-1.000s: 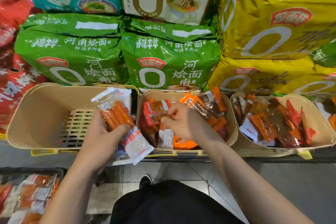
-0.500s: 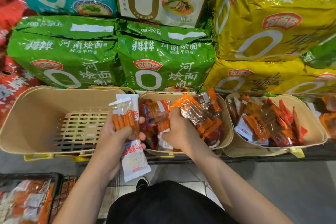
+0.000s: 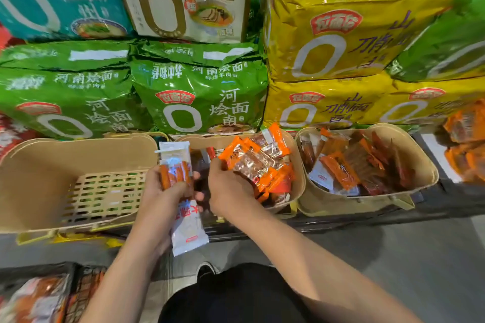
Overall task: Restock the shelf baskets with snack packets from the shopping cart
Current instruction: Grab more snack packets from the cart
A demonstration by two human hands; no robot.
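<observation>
Gripped upright in the left hand [image 3: 168,199] is a white-and-clear packet of orange snack sticks [image 3: 181,191], fingers curled round its middle, held in front of the gap between the empty slotted beige basket [image 3: 78,165] and the middle basket [image 3: 298,186]. Beside it the right hand [image 3: 231,189] pinches a bundle of orange snack packets [image 3: 258,162] at the middle basket's near left, over the packets already piled there. Further right a third basket [image 3: 417,165] holds more orange and red packets below stacked noodle multipacks [image 3: 202,97], and the shopping cart [image 3: 39,294] shows packets at lower left.
</observation>
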